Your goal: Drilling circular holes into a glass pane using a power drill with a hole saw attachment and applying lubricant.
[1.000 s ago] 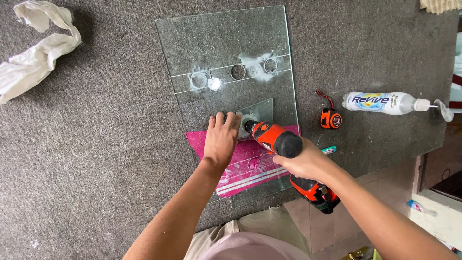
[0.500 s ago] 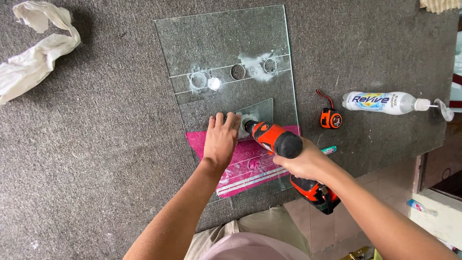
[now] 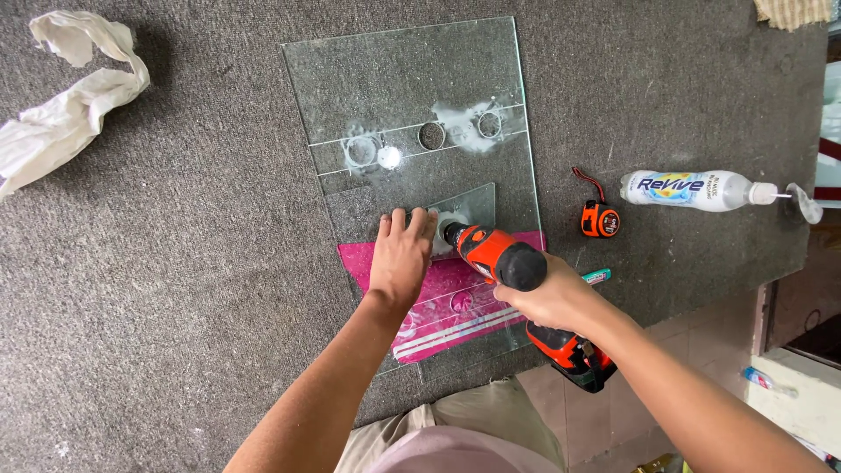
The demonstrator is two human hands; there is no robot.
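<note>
Near the grey mat's (image 3: 175, 263) front edge, the left hand (image 3: 401, 256) presses flat, fingers spread, on the glass sheet (image 3: 412, 79); the right hand (image 3: 550, 298) grips the orange drill (image 3: 495, 256), its long axis angled up-left, bit just beside the left fingertips

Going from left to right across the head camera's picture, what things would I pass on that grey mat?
White cloth → left hand flat on the glass sheet → orange drill gripped by the right hand → orange tape measure → plastic bottle.
</note>
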